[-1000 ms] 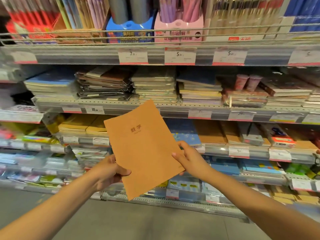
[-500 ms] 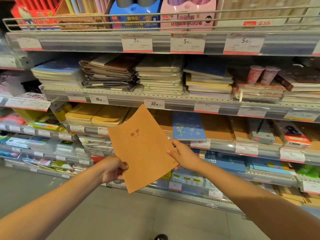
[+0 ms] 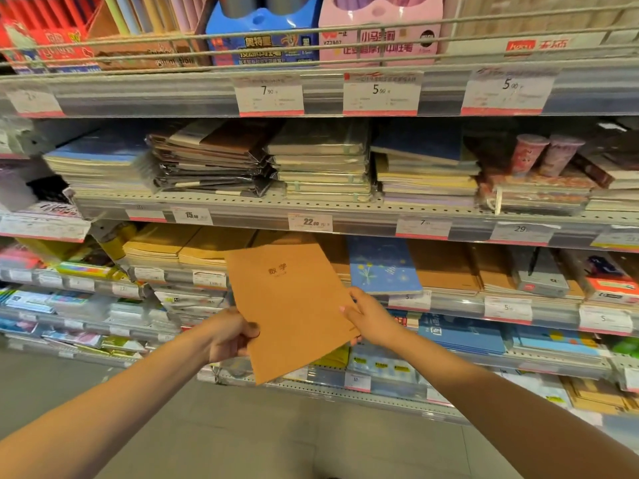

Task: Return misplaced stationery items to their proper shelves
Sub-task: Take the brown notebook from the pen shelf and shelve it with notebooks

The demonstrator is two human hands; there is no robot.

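A thin kraft-brown exercise book (image 3: 294,312) with two small printed characters near its top is held tilted in front of the shelves. My left hand (image 3: 230,335) grips its lower left edge, and my right hand (image 3: 368,318) pinches its right edge. Its upper corner reaches the shelf of similar brown exercise book stacks (image 3: 193,245), just under the 22.00 price tag (image 3: 310,223). Behind its right side lies a blue flowered notebook (image 3: 382,266).
Tiered store shelves fill the view. Wrapped notebook piles (image 3: 214,160) sit on the shelf above, and boxed pens (image 3: 266,36) behind a wire rail on the top one. More brown books (image 3: 446,267) lie to the right. Grey floor (image 3: 242,433) lies below.
Both hands have carried the brown exercise book forward toward the brown stacks on the middle shelf, and the view has moved closer to the shelving. The grip is unchanged.
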